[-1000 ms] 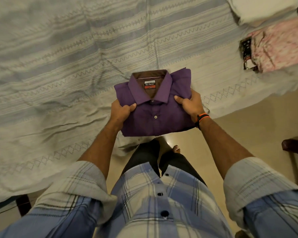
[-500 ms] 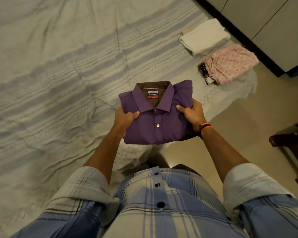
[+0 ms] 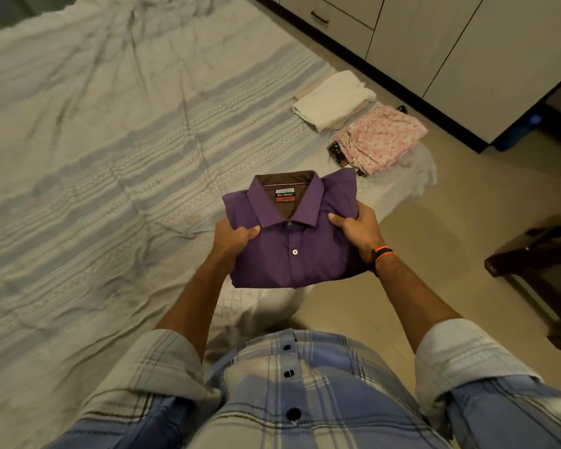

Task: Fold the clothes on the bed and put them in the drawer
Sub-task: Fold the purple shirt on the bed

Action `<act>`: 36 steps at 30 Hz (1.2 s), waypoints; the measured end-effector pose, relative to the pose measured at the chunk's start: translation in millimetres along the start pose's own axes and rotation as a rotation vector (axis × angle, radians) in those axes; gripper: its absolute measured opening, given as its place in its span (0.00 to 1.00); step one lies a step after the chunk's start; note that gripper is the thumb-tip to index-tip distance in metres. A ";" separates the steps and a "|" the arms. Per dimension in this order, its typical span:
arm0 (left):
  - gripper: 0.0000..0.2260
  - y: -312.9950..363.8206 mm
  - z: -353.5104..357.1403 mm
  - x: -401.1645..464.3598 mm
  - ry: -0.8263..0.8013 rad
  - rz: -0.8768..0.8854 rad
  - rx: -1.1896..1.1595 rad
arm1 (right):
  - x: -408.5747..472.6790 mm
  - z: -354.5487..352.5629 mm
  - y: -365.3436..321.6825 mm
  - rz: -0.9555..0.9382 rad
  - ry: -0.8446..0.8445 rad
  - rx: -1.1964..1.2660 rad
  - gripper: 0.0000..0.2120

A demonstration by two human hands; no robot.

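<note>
Head view: folded purple button-up shirt (image 3: 292, 234) gripped at its sides by left hand (image 3: 232, 236) and right hand (image 3: 358, 226), lifted off striped bedsheet (image 3: 110, 176); folded cream cloth (image 3: 332, 100) and pink floral garment (image 3: 381, 137) at one o'clock, cabinet drawer (image 3: 329, 22) beyond, nothing stowed yet.

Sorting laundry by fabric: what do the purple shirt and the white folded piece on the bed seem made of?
Purple shirt: smooth, fine woven cloth, likely cotton or a blend; crisp collar, slight sheen. White folded piece: thicker, matte, soft-edged fabric, perhaps cotton; too far to confirm.
</note>
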State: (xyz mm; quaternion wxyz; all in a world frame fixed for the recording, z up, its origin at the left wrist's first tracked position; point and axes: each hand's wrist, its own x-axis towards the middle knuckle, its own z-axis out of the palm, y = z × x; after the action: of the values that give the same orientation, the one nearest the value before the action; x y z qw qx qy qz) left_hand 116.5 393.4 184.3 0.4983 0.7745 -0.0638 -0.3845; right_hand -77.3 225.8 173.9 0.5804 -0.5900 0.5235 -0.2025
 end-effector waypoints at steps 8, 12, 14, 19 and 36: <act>0.28 14.7 81.1 -28.7 0.021 0.010 -0.004 | 14.6 -86.2 7.0 -0.031 -0.019 0.013 0.19; 0.26 24.1 121.6 -42.2 0.018 0.027 -0.021 | 24.7 -129.5 8.6 -0.063 -0.014 0.016 0.18; 0.25 29.3 144.4 -46.0 0.006 0.040 -0.029 | 30.9 -152.3 8.5 -0.068 -0.008 0.029 0.17; 0.24 45.7 190.1 -38.8 0.010 0.031 -0.006 | 57.8 -192.6 8.8 -0.062 0.005 0.057 0.17; 0.21 148.4 323.6 98.9 -0.081 -0.029 0.034 | 237.2 -263.0 -32.7 0.022 0.096 -0.011 0.18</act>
State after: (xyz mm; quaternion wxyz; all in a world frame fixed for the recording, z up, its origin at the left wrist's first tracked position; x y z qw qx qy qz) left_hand 14.2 38.4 186.3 0.4763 0.7676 -0.0791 -0.4215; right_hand -199.7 -108.0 180.1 0.5536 -0.5770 0.5582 -0.2214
